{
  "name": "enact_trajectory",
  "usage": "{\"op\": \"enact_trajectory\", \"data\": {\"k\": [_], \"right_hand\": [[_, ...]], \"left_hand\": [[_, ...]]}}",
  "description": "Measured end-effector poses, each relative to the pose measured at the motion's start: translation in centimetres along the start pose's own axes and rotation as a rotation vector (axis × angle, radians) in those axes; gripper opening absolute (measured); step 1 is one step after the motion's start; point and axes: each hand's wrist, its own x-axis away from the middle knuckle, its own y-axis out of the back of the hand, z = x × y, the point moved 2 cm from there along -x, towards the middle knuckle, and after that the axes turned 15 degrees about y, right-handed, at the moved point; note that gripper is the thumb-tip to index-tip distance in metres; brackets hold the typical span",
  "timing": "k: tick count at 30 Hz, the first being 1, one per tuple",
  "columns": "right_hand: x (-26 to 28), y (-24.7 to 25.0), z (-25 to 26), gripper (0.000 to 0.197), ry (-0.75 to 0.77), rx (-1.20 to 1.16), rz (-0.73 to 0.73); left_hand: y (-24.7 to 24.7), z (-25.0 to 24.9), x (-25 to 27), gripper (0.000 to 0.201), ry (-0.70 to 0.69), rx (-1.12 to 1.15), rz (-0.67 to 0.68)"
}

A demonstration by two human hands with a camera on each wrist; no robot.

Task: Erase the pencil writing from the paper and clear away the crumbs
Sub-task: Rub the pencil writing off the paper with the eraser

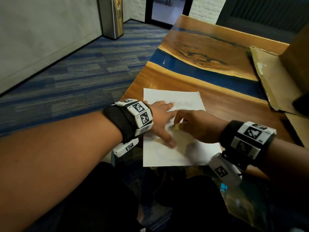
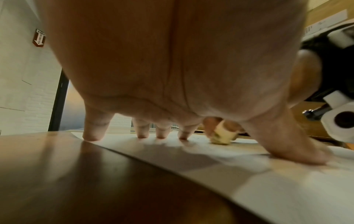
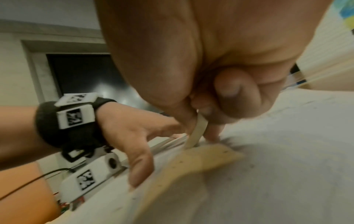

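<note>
A white sheet of paper [image 1: 163, 154] lies at the near left corner of the wooden table [image 1: 222, 104]. Faint pencil writing [image 1: 180, 104] runs across its far part. My left hand [image 1: 164, 120] lies flat with fingers spread, pressing the paper down; its fingertips [image 2: 91, 136] touch the sheet. My right hand [image 1: 192, 124] pinches a pale yellow eraser [image 1: 175, 127] between thumb and fingers, its end on the paper just right of my left hand. In the left wrist view the eraser [image 2: 222, 135] stands on the sheet. Dark crumbs [image 3: 249, 166] dot the paper [image 3: 277, 174].
A flattened cardboard piece [image 1: 267, 77] lies on the table's right side. A blue resin band [image 1: 192, 67] crosses the tabletop. The table's left edge drops to blue carpet [image 1: 75, 72]. A steel bin [image 1: 112, 15] stands by the far wall.
</note>
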Motion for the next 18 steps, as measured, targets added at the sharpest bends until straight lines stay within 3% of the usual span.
{"op": "enact_trajectory", "data": {"k": [2,6,11,15,18], "right_hand": [[-0.1,0.0,-0.1,0.017,-0.061,0.004,-0.079],[-0.1,-1.1,1.5,0.014,0.067,-0.054,0.058],[-0.6,-0.2,0.2,0.020,-0.063,0.000,-0.096],[-0.2,-0.7,1.6,0.019,0.057,-0.009,0.051],[-0.3,0.1,0.1,0.019,-0.050,0.035,-0.062]], "left_hand": [[-0.1,0.1,0.1,0.130,0.000,-0.002,-0.010],[0.0,0.1,0.0,0.132,0.022,0.022,0.002],[-0.3,0.2,-0.2,0.131,0.003,0.029,-0.006],[-0.2,0.2,-0.2,0.135,0.021,0.038,0.005],[-0.2,0.2,-0.2,0.133,-0.004,0.011,0.001]]}}
